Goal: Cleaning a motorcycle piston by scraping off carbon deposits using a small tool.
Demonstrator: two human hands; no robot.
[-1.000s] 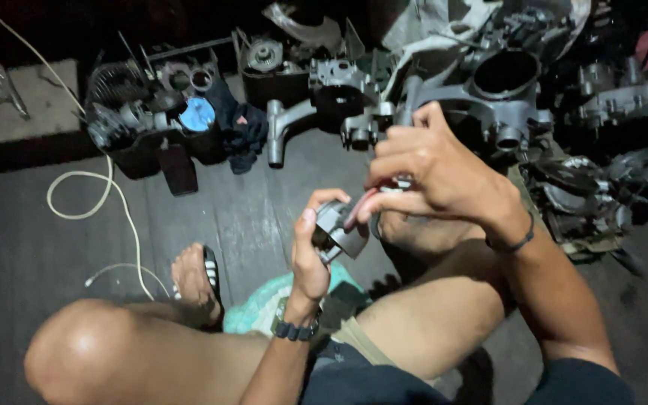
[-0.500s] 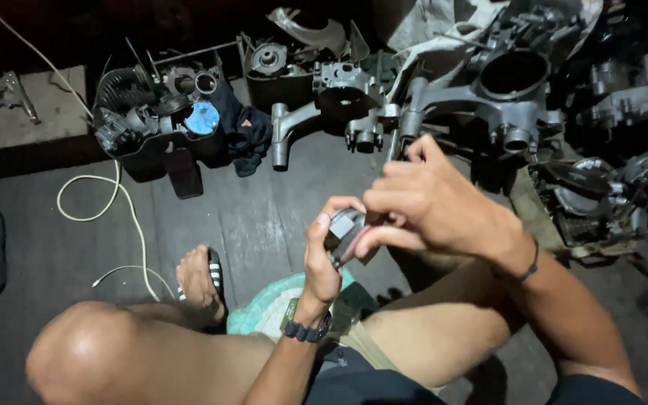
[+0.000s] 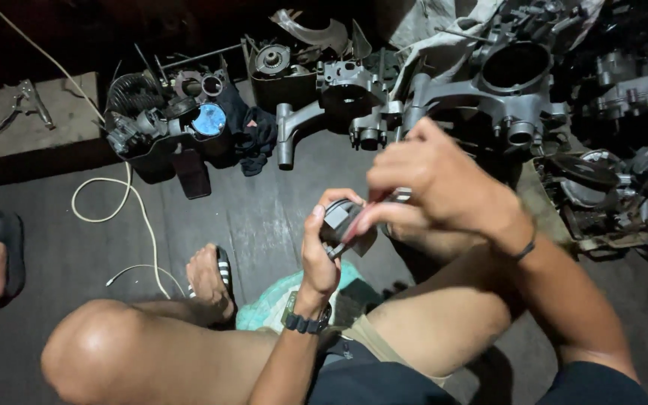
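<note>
Hands: left (image 3: 322,251) grips grey metal part (image 3: 341,219); right (image 3: 433,184) pinches it.

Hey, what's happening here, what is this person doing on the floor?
A person sits on a dark floor and works on a small grey metal part, likely an engine piece. The left hand grips it from below, while the right hand pinches at its top edge. Beyond the hands lie engine casings and other greasy engine parts. A white cable snakes across the floor beside a sandalled foot.
</note>
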